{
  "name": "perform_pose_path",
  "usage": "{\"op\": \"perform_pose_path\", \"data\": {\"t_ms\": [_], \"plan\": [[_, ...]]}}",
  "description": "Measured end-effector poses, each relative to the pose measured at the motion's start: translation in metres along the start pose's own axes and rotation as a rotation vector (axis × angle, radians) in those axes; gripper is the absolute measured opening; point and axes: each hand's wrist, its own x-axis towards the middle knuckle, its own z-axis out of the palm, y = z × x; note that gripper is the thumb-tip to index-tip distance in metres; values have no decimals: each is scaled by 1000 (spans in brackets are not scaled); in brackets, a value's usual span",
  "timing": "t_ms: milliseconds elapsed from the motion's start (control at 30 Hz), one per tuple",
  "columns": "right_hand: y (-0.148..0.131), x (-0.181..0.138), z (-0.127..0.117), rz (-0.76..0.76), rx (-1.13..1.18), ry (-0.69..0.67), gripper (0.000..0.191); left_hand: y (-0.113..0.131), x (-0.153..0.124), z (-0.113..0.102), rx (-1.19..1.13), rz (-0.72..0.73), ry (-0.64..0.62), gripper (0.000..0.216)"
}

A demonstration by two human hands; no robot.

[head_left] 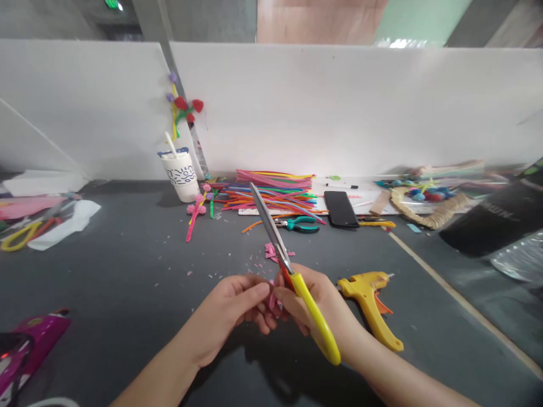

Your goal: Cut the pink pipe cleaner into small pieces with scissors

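Note:
My right hand (322, 305) grips yellow-handled scissors (297, 277), whose closed blades point up and away toward the pile of pipe cleaners (275, 192). My left hand (237, 308) pinches a small pink piece (274, 299) right beside the scissor pivot, fingertips touching those of the right hand. Pink scraps (271, 251) lie on the dark table just beyond both hands.
A yellow glue gun (373, 305) lies right of my hands. Farther back are a black phone (340, 208), green pliers (302, 225), a white cup with a straw (180, 172), a pink pipe-cleaner flower (195, 212) and a white partition (339, 107). A magenta tool (29, 339) sits at the left edge.

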Motion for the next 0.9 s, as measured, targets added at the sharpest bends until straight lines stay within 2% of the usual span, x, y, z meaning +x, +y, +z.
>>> {"op": "perform_pose_path", "data": {"t_ms": [167, 300, 400, 533, 667, 800, 900], "plan": [[1, 0, 0, -20, -2, 53, 9, -1, -2, -2, 138, -83, 9, 15], [-1, 1, -4, -30, -8, 92, 10, 4, -3, -3, 314, -12, 108, 26], [0, 1, -3, -17, -34, 87, 8, 6, -2, 0, 249, 46, 126, 23], [2, 1, -2, -11, -46, 82, 13, 4, -2, 2, 182, 38, 125, 12], [4, 3, -7, -52, -12, 102, 22, 6, -2, -4, 241, 191, 349, 12], [6, 6, -10, -47, -51, 62, 23, 12, -5, -11, 468, 381, 593, 10], [8, 6, -7, -21, -97, 35, 24, 14, -8, -13, 627, 459, 679, 10]]}}
